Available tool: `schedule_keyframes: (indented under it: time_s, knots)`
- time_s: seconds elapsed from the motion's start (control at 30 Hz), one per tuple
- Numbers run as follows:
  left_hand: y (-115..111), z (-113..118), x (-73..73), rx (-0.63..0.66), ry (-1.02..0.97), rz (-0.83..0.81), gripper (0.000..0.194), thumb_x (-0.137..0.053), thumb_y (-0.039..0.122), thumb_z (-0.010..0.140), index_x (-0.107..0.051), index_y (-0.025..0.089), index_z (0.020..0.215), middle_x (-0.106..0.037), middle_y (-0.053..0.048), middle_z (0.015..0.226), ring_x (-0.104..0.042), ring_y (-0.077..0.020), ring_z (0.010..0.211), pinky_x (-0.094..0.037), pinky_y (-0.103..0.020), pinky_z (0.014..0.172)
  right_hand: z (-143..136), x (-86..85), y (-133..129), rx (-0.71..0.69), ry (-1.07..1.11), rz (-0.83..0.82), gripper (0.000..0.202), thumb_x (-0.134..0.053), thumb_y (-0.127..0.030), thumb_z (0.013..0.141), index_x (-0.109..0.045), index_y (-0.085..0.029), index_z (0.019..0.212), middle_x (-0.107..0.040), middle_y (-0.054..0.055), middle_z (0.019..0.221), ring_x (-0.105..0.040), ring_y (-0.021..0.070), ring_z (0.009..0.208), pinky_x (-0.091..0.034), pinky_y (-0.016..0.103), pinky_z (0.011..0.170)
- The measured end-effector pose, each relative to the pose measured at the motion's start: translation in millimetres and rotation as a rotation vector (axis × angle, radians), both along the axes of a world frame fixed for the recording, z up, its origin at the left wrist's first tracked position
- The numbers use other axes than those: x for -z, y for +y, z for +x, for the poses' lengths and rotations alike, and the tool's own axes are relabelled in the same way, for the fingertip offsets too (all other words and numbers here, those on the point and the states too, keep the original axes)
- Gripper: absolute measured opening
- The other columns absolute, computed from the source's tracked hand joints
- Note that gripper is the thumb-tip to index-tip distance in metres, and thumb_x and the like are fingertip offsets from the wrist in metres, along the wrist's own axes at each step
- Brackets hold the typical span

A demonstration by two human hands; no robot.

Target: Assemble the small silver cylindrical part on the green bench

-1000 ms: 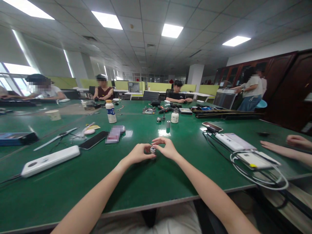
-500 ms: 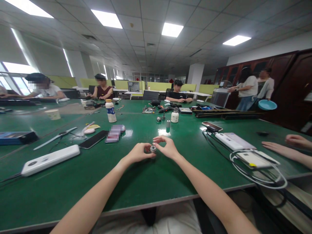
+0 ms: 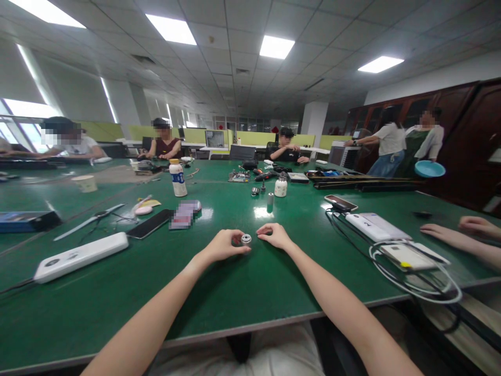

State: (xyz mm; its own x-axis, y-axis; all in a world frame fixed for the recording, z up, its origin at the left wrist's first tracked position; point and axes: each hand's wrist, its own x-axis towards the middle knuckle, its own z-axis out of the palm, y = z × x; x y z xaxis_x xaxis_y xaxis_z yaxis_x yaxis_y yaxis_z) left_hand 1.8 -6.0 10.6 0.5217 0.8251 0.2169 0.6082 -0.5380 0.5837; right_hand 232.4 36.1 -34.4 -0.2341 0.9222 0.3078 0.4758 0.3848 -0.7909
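Low over the green table (image 3: pixel 219 308), my left hand (image 3: pixel 225 244) is closed around the side of a small round metal part (image 3: pixel 246 239). The part's ringed top faces up, and my fingers and thumb hide some of its side. A short gap to the right, my right hand (image 3: pixel 275 236) has its thumb and fingertips drawn together in a pinch. Anything between those fingertips is too small to make out. Beyond my hands stands a small grey metal cylinder (image 3: pixel 270 198), upright on the table, near a white jar (image 3: pixel 281 187).
On the left lie a white power bank (image 3: pixel 82 257), a black phone (image 3: pixel 151 224) and a bottle (image 3: pixel 178 178). Cables (image 3: pixel 376 256) and white devices (image 3: pixel 378 225) lie on the right, beside another person's hands (image 3: pixel 450 237). Several people sit or stand farther back.
My right hand has moved right, away from the metal part, and its fingers have drawn together. My left hand stays around the part. Across the table, a seated person has raised an arm.
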Motion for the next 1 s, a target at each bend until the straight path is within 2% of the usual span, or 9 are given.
schedule_keyframes:
  time_s: [0.13,0.27,0.5,0.6,0.7,0.77,0.83,0.9,1.0]
  knots:
    - [-0.4,0.3,-0.2,-0.002,0.008,0.010,0.043,-0.070,0.051,0.071,-0.074,0.017,0.096,-0.075,-0.006,0.086,-0.067,-0.0232,0.081,-0.048,-0.029,0.073,-7.1,-5.0,-4.5,0.022,0.116,0.080,0.014,-0.072,-0.016,0.074,-0.074,-0.017,0.089,-0.078,0.007,0.088,-0.075,0.0228,0.086,-0.058,0.040,0.087]
    - [-0.2,0.6,0.2,0.005,-0.001,0.016,0.042,-0.070,0.050,0.072,-0.074,0.016,0.097,-0.075,-0.006,0.085,-0.067,-0.0232,0.080,-0.047,-0.029,0.072,-27.5,-19.9,-21.8,-0.086,0.297,0.154,0.022,-0.075,-0.031,0.075,-0.072,-0.016,0.091,-0.077,0.008,0.091,-0.074,0.0219,0.087,-0.057,0.038,0.087]
    - [2.8,0.0,3.9,0.029,-0.026,0.019,0.039,-0.070,0.048,0.072,-0.075,0.017,0.096,-0.075,-0.004,0.081,-0.068,-0.0222,0.077,-0.047,-0.027,0.067,-44.8,-25.3,-40.5,-0.136,0.217,0.144,0.015,-0.073,-0.028,0.076,-0.073,-0.019,0.088,-0.076,0.004,0.086,-0.073,0.0201,0.084,-0.055,0.035,0.085]
    - [2.8,-0.2,4.8,0.013,-0.020,0.025,0.038,-0.071,0.050,0.071,-0.074,0.018,0.092,-0.076,-0.004,0.081,-0.068,-0.0224,0.077,-0.048,-0.027,0.068,-42.4,-26.7,-39.7,-0.042,0.174,0.174,0.020,-0.076,-0.032,0.074,-0.073,-0.020,0.090,-0.074,0.002,0.077,-0.071,0.0193,0.076,-0.053,0.032,0.080]
    - [1.1,0.9,3.9,-0.023,-0.061,0.031,0.043,-0.076,0.053,0.066,-0.072,0.019,0.093,-0.076,-0.005,0.087,-0.069,-0.0236,0.082,-0.051,-0.030,0.075,-37.6,-28.3,-35.7,0.109,0.171,0.176,0.022,-0.071,-0.037,0.080,-0.072,-0.019,0.094,-0.065,-0.003,0.057,-0.065,0.0161,0.059,-0.050,0.029,0.071]
    - [-0.1,2.4,2.5,-0.058,-0.136,0.030,0.051,-0.078,0.054,0.063,-0.069,0.020,0.100,-0.076,-0.005,0.092,-0.070,-0.0242,0.086,-0.053,-0.032,0.079,-33.6,-27.7,-31.9,0.132,0.200,0.119,0.021,-0.065,-0.031,0.083,-0.070,-0.018,0.099,-0.060,-0.005,0.052,-0.062,0.0143,0.054,-0.048,0.026,0.065]
    - [-0.8,4.1,1.1,-0.093,-0.209,0.040,0.049,-0.076,0.055,0.066,-0.069,0.021,0.101,-0.076,-0.005,0.095,-0.070,-0.0242,0.089,-0.053,-0.034,0.082,-29.9,-25.3,-28.2,0.062,0.201,-0.002,0.028,-0.064,-0.018,0.079,-0.068,-0.017,0.106,-0.061,-0.006,0.054,-0.062,0.0132,0.055,-0.047,0.023,0.062]
    - [-0.9,5.4,0.4,-0.130,-0.227,0.072,0.039,-0.071,0.055,0.072,-0.072,0.021,0.092,-0.076,-0.005,0.093,-0.070,-0.0249,0.090,-0.052,-0.035,0.085,-27.3,-21.6,-25.7,-0.098,0.160,-0.186,0.042,-0.065,-0.008,0.071,-0.066,-0.017,0.113,-0.063,-0.006,0.058,-0.061,0.0121,0.057,-0.047,0.022,0.062]
    - [-0.9,6.7,0.6,-0.173,-0.197,0.127,0.031,-0.067,0.051,0.076,-0.076,0.021,0.081,-0.077,-0.006,0.090,-0.069,-0.0264,0.091,-0.051,-0.037,0.086,-26.9,-16.0,-25.1,-0.345,0.076,-0.369,0.048,-0.072,-0.010,0.068,-0.066,-0.015,0.115,-0.066,-0.004,0.064,-0.060,0.0112,0.057,-0.048,0.022,0.060]
